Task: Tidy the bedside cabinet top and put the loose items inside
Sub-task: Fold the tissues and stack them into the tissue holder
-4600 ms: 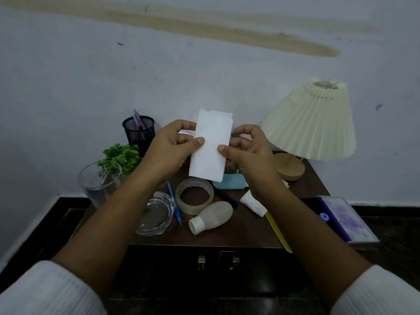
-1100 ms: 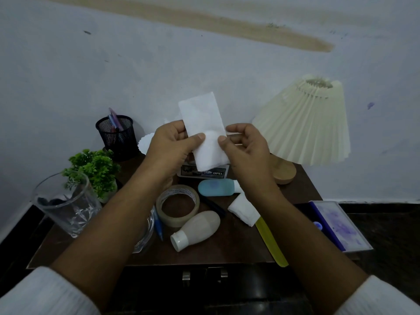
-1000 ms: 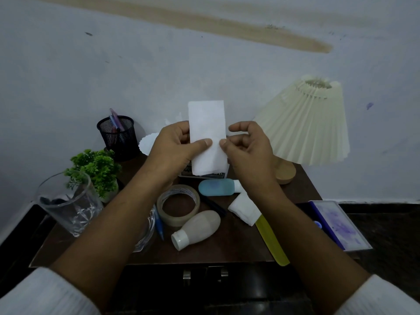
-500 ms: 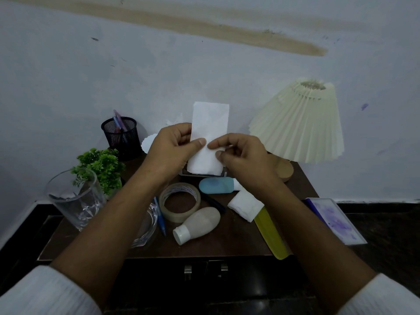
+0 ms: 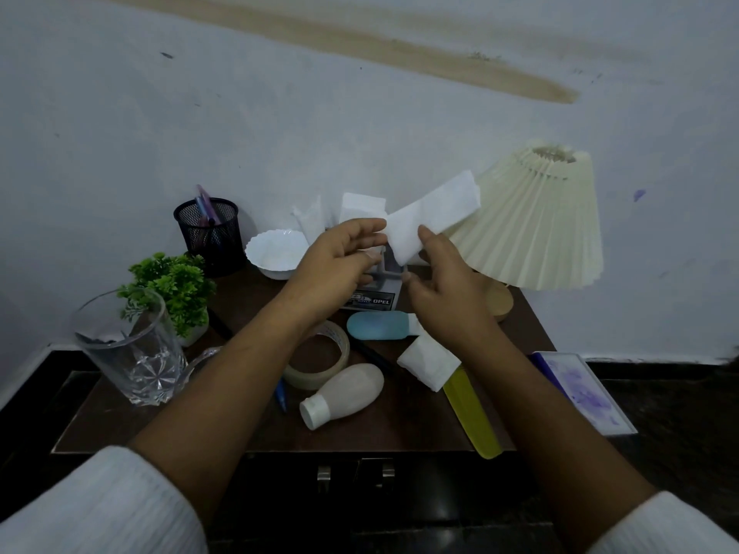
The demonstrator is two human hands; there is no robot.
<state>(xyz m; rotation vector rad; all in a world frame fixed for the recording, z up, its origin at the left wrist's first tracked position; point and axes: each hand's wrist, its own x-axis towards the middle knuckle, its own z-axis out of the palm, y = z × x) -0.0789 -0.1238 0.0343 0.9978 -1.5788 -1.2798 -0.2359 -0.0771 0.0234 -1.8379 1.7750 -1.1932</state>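
A folded white tissue (image 5: pixel 434 215) is held above the back of the dark wooden cabinet top (image 5: pixel 224 429), slanting up to the right. My right hand (image 5: pixel 444 285) pinches its lower end between thumb and fingers. My left hand (image 5: pixel 340 265) is beside it with its fingers spread, the index tip just at the tissue's left edge. On the top lie another folded tissue (image 5: pixel 428 363), a blue bottle (image 5: pixel 374 325), a beige bottle (image 5: pixel 346 393), a tape roll (image 5: pixel 320 357), a yellow strip (image 5: pixel 472 413) and a blue pen (image 5: pixel 282 397).
At the left stand a drinking glass (image 5: pixel 128 349), a small green plant (image 5: pixel 172 285), a mesh pen holder (image 5: pixel 210 233) and a white bowl (image 5: pixel 274 249). A pleated lamp (image 5: pixel 536 221) fills the right back. A purple notebook (image 5: pixel 586 389) overhangs the right edge. Door handles (image 5: pixel 352 471) show below.
The tissue stood upright between both hands; now it tilts to the right in my right hand. My left hand has opened and drawn back to its edge.
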